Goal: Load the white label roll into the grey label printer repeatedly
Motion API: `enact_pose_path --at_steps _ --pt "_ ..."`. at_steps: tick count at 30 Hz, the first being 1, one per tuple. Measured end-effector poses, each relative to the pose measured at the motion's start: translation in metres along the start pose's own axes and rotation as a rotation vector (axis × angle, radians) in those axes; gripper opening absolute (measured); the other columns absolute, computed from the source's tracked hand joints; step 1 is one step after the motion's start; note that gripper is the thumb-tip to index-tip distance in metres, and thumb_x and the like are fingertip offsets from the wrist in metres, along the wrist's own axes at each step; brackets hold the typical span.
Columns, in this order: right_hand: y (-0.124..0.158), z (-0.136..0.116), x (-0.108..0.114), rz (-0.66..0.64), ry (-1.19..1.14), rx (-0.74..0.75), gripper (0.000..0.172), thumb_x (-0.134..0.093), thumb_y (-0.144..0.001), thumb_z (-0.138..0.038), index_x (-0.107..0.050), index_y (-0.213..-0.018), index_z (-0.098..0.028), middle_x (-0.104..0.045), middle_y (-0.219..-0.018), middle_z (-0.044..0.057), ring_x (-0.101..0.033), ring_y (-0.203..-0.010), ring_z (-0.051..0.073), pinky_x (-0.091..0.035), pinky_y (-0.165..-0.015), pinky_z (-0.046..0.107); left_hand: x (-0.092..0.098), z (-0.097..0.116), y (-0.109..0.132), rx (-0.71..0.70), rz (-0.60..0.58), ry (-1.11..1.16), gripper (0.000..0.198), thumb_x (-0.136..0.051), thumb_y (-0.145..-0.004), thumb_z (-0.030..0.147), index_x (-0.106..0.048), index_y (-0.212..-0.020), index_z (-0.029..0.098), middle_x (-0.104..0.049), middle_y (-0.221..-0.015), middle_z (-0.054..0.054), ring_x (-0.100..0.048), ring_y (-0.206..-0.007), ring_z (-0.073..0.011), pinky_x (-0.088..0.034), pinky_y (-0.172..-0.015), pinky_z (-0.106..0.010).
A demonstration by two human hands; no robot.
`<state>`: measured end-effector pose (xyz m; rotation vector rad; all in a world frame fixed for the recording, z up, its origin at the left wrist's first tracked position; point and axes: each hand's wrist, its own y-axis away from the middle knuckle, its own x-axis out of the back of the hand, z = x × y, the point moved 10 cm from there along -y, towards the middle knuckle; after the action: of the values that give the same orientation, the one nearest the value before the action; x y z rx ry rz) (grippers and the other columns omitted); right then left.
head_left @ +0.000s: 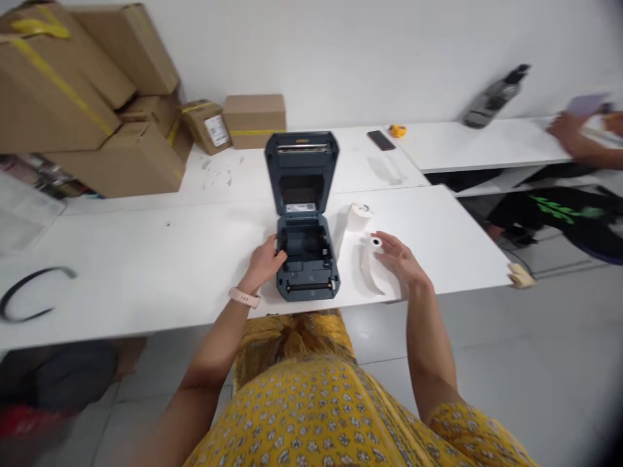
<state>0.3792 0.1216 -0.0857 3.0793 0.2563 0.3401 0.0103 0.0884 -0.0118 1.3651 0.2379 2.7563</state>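
A dark grey label printer (307, 275) stands on the white table with its lid (302, 168) raised. Its inside bay looks bare. My left hand (265, 263) grips the printer's left side, thumb over the rim. To the right of the printer, my right hand (396, 259) has its fingers closed around a small white paper roll (374, 243) with a dark core; a loose strip trails from it towards the table's front edge. Just behind that roll stands a larger white label roll (359, 217), its loose end hanging beside the printer.
Cardboard boxes (141, 155) are piled at the back left. A phone (381, 140), a yellow tape measure (398, 131) and a spray bottle (495, 97) lie or stand towards the back right. A black curved band (34, 275) rests far left. Another person's hand (572, 133) shows at right.
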Motion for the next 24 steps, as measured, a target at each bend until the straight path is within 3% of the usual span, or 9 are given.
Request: enact_pose_path --at_steps 5,7,9,12,13,15,17,19,24 --pt "0.005 -0.008 -0.012 0.055 0.034 -0.119 0.053 -0.078 -0.072 -0.057 -0.071 -0.115 -0.026 -0.078 -0.118 0.009 -0.073 -0.109 0.032 -0.059 -0.093 0.048 0.000 0.001 0.000 0.004 -0.022 -0.044 0.059 -0.048 -0.088 0.023 -0.050 -0.146 0.011 -0.071 -0.073 -0.005 -0.067 -0.073 -0.0255 -0.048 -0.074 -0.034" --pt "0.010 -0.034 -0.012 0.050 -0.016 -0.114 0.054 -0.079 -0.071 -0.059 -0.071 -0.116 -0.031 -0.080 -0.108 0.007 -0.075 -0.098 0.033 -0.061 -0.081 0.047 0.001 0.001 0.000 0.005 -0.023 -0.054 0.059 -0.047 -0.088 0.023 -0.050 -0.146 0.011 -0.072 -0.076 -0.006 -0.067 -0.074 -0.0262 -0.049 -0.075 -0.035" --pt "0.015 -0.077 -0.019 0.000 -0.033 -0.037 0.053 -0.078 -0.074 -0.057 -0.070 -0.122 -0.036 -0.080 -0.109 0.005 -0.075 -0.097 0.034 -0.061 -0.077 0.047 0.001 0.002 0.001 -0.011 -0.026 -0.053 0.058 -0.047 -0.088 0.022 -0.051 -0.146 0.011 -0.073 -0.079 -0.007 -0.068 -0.076 -0.0265 -0.049 -0.075 -0.035" --pt "0.015 -0.159 -0.071 -0.274 0.176 0.212 0.047 -0.073 -0.082 -0.053 -0.072 -0.123 -0.031 -0.074 -0.123 0.007 -0.071 -0.110 0.034 -0.057 -0.091 0.047 0.001 0.001 0.001 -0.022 -0.014 -0.022 0.059 -0.047 -0.088 0.023 -0.050 -0.146 0.010 -0.073 -0.079 -0.007 -0.069 -0.078 -0.0263 -0.048 -0.075 -0.035" --pt "0.012 -0.179 -0.097 -0.379 0.301 0.295 0.048 -0.073 -0.082 -0.053 -0.073 -0.123 -0.028 -0.073 -0.126 0.008 -0.068 -0.114 0.033 -0.055 -0.097 0.046 0.001 0.000 0.001 -0.017 -0.006 -0.007 0.059 -0.048 -0.088 0.023 -0.050 -0.146 0.011 -0.073 -0.078 -0.006 -0.069 -0.078 -0.0261 -0.048 -0.075 -0.034" --pt "-0.003 -0.200 -0.145 -0.503 0.517 0.378 0.049 -0.072 -0.083 -0.053 -0.072 -0.123 -0.025 -0.075 -0.119 0.008 -0.069 -0.108 0.030 -0.053 -0.095 0.041 0.000 -0.004 0.000 0.004 0.008 0.023 0.060 -0.049 -0.087 0.023 -0.050 -0.146 0.012 -0.073 -0.076 -0.004 -0.069 -0.079 -0.0252 -0.048 -0.074 -0.033" --pt "-0.024 -0.194 -0.186 -0.591 0.775 0.371 0.042 -0.072 -0.082 -0.045 -0.074 -0.118 -0.023 -0.077 -0.113 0.008 -0.070 -0.101 0.028 -0.051 -0.087 0.036 -0.003 -0.007 0.001 0.028 0.016 0.047 0.061 -0.050 -0.087 0.023 -0.049 -0.147 0.014 -0.073 -0.074 -0.003 -0.069 -0.079 -0.0243 -0.047 -0.073 -0.032" --pt "-0.043 -0.178 -0.213 -0.645 1.023 0.342 0.034 -0.073 -0.081 -0.036 -0.077 -0.111 -0.022 -0.078 -0.107 0.008 -0.070 -0.098 0.028 -0.047 -0.085 0.034 -0.004 -0.009 0.001 0.047 0.030 0.053 0.060 -0.051 -0.088 0.026 -0.049 -0.147 0.016 -0.073 -0.075 -0.003 -0.070 -0.081 -0.0246 -0.047 -0.072 -0.031" --pt "-0.058 -0.147 -0.233 -0.701 1.295 0.287 0.031 -0.072 -0.080 -0.034 -0.079 -0.108 -0.022 -0.080 -0.110 0.009 -0.070 -0.109 0.032 -0.044 -0.092 0.035 -0.002 -0.009 0.001 0.062 0.088 -0.015 0.058 -0.059 -0.087 0.037 -0.052 -0.142 0.020 -0.076 -0.101 -0.010 -0.071 -0.100 -0.0312 -0.048 -0.080 -0.035"
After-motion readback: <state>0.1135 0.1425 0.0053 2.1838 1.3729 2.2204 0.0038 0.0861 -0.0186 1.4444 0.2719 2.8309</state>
